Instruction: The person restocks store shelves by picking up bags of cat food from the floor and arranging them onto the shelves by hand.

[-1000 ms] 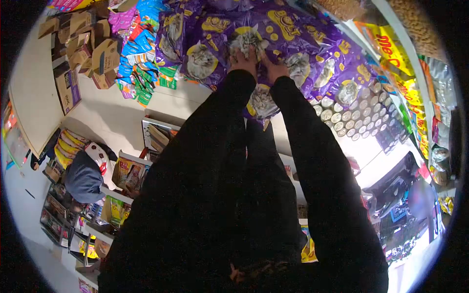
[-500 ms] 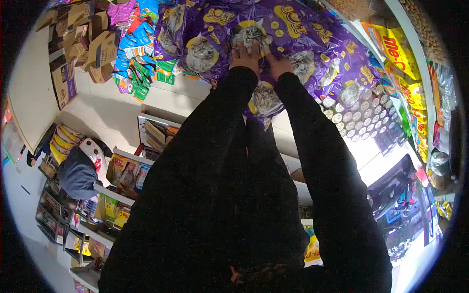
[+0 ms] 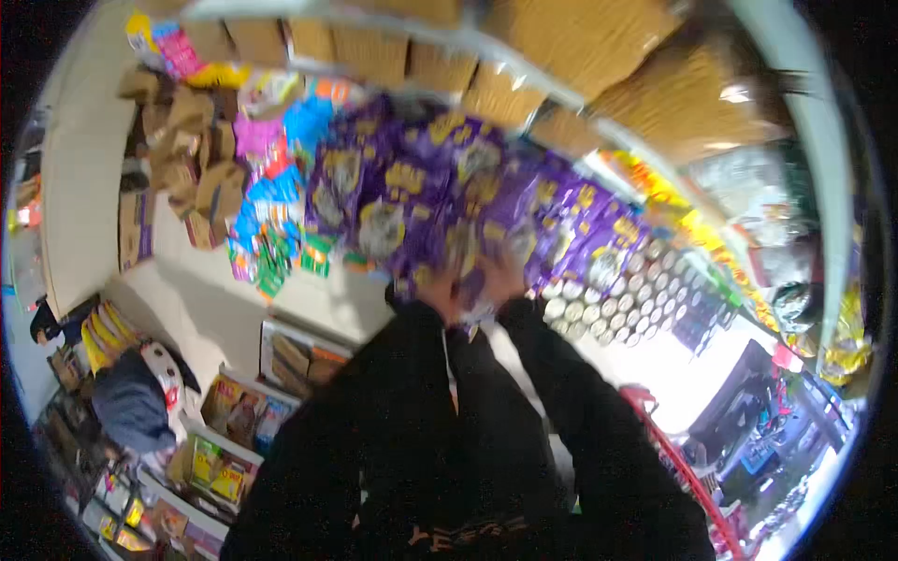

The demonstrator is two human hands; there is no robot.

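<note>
Purple cat food bags [image 3: 407, 182] printed with yellow lettering and grey cats lie in a heap at the top middle. My left hand [image 3: 440, 292] rests against the near edge of this heap, its fingers blurred. Close on its right, my right hand [image 3: 505, 279] touches the same heap, also smeared by motion. A crumpled purple bag [image 3: 475, 252] lies between and just beyond the two hands. Whether the fingers are closed on it cannot be made out. Black sleeves cover both forearms.
Rows of cans [image 3: 617, 309] stand right of the bags. Blue and green packets [image 3: 276, 238] and cardboard cartons [image 3: 192, 178] lie to the left. Shelf bins [image 3: 229, 411] sit lower left, near a person in a dark hood [image 3: 136, 407]. A red bar [image 3: 687, 472] runs at lower right.
The view has shifted, bringing brown-filled bins into sight at the top. Both hands have come back toward me, from the middle of the purple bags to their near edge.
</note>
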